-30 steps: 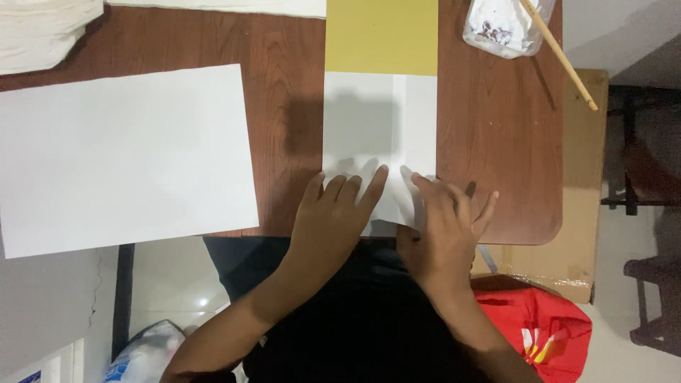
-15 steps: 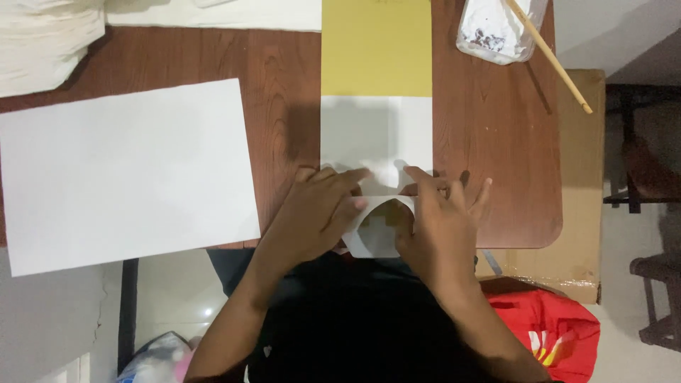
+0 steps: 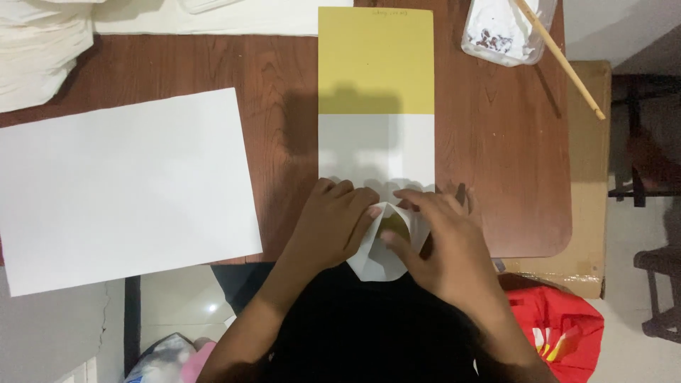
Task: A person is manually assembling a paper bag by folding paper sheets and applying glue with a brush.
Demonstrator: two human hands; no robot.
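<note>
Brown wooden worktop (image 3: 496, 163) carries everything. Large white paper sheet (image 3: 128, 188) lies flat, well left of the yellow-and-white paper strip (image 3: 376, 92) at centre. Clear plastic container (image 3: 505, 32) with wooden stick (image 3: 560, 58) across it sits up right of the strip. Left hand (image 3: 333, 227) presses the strip's near end, fingers together. Right hand (image 3: 447, 245) pinches the folded white flap (image 3: 376, 259) at the strip's near edge, just over the worktop rim.
</note>
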